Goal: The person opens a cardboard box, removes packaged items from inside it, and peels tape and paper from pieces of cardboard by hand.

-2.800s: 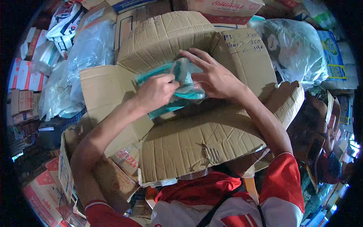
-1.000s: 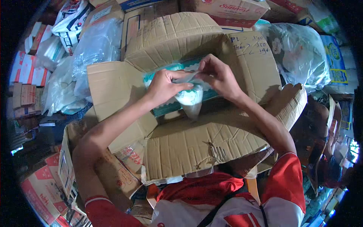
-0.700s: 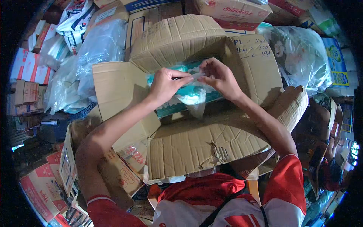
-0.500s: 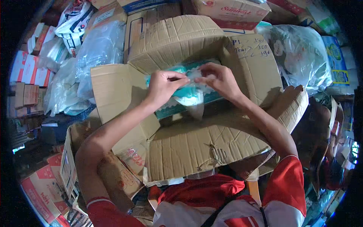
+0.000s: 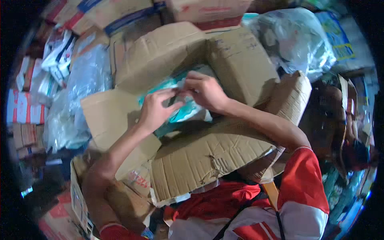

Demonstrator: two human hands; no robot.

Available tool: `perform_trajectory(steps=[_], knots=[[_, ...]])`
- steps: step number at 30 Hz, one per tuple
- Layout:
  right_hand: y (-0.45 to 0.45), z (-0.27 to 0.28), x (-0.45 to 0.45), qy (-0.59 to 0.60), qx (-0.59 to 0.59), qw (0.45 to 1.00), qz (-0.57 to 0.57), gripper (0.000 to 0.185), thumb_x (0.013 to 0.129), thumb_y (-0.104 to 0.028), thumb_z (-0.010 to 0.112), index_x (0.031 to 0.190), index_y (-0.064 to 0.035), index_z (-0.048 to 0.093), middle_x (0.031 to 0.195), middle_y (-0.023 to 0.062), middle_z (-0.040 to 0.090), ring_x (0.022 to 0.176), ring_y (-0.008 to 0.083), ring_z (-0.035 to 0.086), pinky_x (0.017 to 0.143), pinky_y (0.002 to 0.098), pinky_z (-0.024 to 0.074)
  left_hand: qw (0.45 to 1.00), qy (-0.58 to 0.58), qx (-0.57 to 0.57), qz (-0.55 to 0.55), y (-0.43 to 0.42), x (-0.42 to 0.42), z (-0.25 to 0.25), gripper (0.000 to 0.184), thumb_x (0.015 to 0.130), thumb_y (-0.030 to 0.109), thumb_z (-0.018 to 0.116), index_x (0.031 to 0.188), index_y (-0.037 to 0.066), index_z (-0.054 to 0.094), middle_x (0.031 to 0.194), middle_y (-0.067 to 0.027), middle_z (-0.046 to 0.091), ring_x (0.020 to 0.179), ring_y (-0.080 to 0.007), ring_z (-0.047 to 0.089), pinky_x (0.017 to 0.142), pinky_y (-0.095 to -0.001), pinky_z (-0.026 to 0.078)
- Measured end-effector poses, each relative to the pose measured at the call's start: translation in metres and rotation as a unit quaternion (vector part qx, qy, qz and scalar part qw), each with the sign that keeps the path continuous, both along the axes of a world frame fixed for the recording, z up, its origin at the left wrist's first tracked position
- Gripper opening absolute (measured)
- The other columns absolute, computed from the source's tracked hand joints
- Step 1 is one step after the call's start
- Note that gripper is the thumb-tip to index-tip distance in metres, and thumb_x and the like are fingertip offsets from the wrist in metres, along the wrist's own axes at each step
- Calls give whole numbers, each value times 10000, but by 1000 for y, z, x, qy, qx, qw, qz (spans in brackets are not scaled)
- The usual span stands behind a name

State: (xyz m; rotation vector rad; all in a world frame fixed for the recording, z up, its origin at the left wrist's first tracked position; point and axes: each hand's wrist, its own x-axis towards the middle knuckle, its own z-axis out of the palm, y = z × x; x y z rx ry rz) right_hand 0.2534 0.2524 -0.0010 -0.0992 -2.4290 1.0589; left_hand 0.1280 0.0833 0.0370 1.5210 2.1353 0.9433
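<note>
Turned more knuckles-up than before, the right hand [image 5: 206, 93] curls its fingers beside the left hand [image 5: 153, 107], whose thumb stands apart; I cannot tell whether either grips the teal-and-white packet [image 5: 186, 113] below, within the open cardboard box [image 5: 212, 160]. Far right lies a clear plastic bag [image 5: 294, 42].

Open carton [image 5: 200, 164]: matt corrugated cardboard, creased, rough at torn patch; teal-and-white packet [image 5: 185, 113]: looks like thin plastic, shiny, wrinkled; large bag at right [image 5: 300, 42]: clear plastic, glossy, crumpled; bags at left [image 5: 90, 74]: translucent plastic, softer sheen; shirt [image 5: 304, 180]: cloth, red parts faintly satiny, white parts matt
</note>
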Motion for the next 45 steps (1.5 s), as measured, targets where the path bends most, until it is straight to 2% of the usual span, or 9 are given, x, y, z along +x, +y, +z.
perform_trajectory(steps=[15, 21, 27, 33, 34, 37, 41, 42, 45], knots=[[37, 165, 44, 198, 10, 974, -111, 146, 810, -78, 751, 873, 2, 647, 902, 109, 606, 813, 229, 617, 730, 341, 499, 984, 88, 84, 127, 46, 24, 146, 194, 858, -2, 636, 1021, 4, 741, 948, -126, 758, 836, -160, 717, 776, -281, 531], [-16, 189, 104, 146, -114, 975, -126, 972, 726, -400, 855, 1422, 51, 348, 1309, 277, 572, 1216, 337, 588, 1005, 413, 471, 946, 24, 284, 152, 76, 25, 157, 87, 830, 37, 700, 889, 33, 763, 772, -103, 735, 677, -154, 680, 643, -289, 500], [-32, 190, 135, 21, -98, 977, -188, 502, 778, -250, 770, 1175, 29, 640, 984, 240, 718, 973, 352, 708, 882, 413, 523, 946, -77, 296, 110, 71, 44, 162, 124, 886, 135, 736, 908, 13, 744, 755, 29, 692, 704, -59, 584, 624, -247, 453], [-20, 200, 169, 100, -297, 945, -89, 452, 790, -154, 740, 1175, 62, 642, 1021, 116, 720, 892, 202, 676, 817, 336, 512, 936, -177, 269, -143, 48, 40, 216, 351, 901, 175, 700, 1221, 41, 647, 1254, -52, 623, 1118, -147, 586, 978, -303, 449], [-21, 202, 175, 106, -345, 930, -65, 466, 787, -151, 741, 1182, 71, 635, 1036, 111, 713, 903, 200, 670, 825, 329, 508, 919, -202, 241, -238, 42, 39, 230, 519, 879, 184, 708, 1358, 56, 556, 1495, -88, 447, 1400, -217, 395, 1149, -366, 313], [-7, 187, 185, 124, -371, 919, -52, 474, 775, -126, 734, 1190, 76, 625, 1040, 121, 706, 913, 202, 660, 845, 307, 495, 951, -60, 76, -294, 36, 46, 260, 640, 839, 222, 751, 1418, 82, 517, 1584, -80, 349, 1485, -265, 267, 1184, -398, 254], [-18, 181, 198, 135, -389, 907, -93, 444, 793, -110, 714, 1194, 60, 629, 1021, 114, 707, 911, 190, 656, 843, 297, 489, 961, 141, -5, -238, 49, 41, 284, 326, 814, 243, 781, 1101, 91, 758, 1195, -136, 703, 1260, -247, 575, 981, -341, 465], [-23, 179, 197, 125, -439, 882, -118, 416, 813, -91, 703, 1199, 47, 634, 1022, 99, 709, 899, 178, 656, 825, 281, 490, 964, 192, 44, -180, 46, 48, 286, 189, 836, 216, 756, 850, 28, 769, 851, -144, 736, 1004, -197, 683, 822, -330, 504], [-42, 184, 204, 166, -369, 903, -146, 407, 829, -89, 707, 1208, 39, 634, 1025, 84, 712, 901, 167, 658, 802, 273, 497, 950, 272, -55, -145, 39, 65, 297, 230, 852, 212, 736, 806, -12, 710, 779, -139, 687, 854, -192, 667, 768, -331, 501]])
